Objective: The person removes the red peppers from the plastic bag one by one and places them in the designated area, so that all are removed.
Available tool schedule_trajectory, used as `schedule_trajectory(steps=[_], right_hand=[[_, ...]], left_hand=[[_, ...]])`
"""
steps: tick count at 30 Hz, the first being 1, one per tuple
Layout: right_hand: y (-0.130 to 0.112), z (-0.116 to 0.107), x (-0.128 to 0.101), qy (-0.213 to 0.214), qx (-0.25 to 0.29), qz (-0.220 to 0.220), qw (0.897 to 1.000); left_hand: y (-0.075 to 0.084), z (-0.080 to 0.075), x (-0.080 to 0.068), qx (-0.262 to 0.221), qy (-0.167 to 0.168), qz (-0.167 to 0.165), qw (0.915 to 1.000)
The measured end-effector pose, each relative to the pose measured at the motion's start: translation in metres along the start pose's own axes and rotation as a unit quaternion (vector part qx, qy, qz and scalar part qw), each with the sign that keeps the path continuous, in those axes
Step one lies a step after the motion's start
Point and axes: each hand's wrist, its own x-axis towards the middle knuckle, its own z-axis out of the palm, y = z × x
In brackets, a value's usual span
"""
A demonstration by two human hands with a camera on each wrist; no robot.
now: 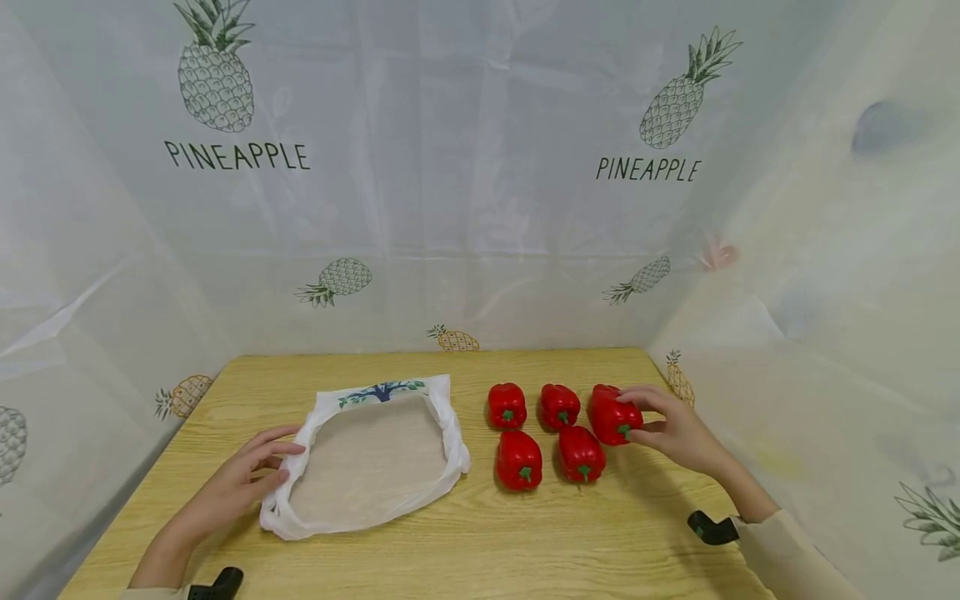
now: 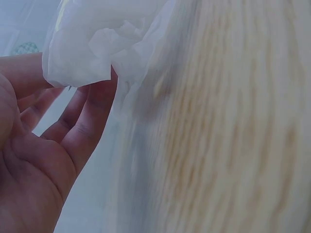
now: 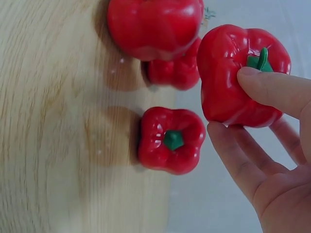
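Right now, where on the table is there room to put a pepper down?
Bare wood runs along the table near edge, below the white bag and the red peppers. The back strip behind them is free too. Around the peppers it is crowded.

So it's a light wooden table (image 1: 480, 533) with visible grain. On the left part lies a white plastic bag (image 1: 372, 457), spread open and flat, with a blue-green tree print on its far edge. Right of it sit red bell peppers: two in the far row (image 1: 507, 405) (image 1: 559, 406) and two nearer (image 1: 518, 459) (image 1: 581, 453), stems facing the viewer, packed close together.
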Motion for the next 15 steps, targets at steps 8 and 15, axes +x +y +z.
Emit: schedule_trajectory(steps=[8,15], right_hand=[[0.013,-0.005,-0.007,-0.011,0.015,0.009,1.000],[0.021,-0.005,-0.016,-0.022,0.020,0.018,0.999]], left_hand=[[0.003,0.000,0.000,0.002,0.001,-0.002,1.0000],[0.003,0.000,0.000,0.006,0.002,0.003,1.0000]])
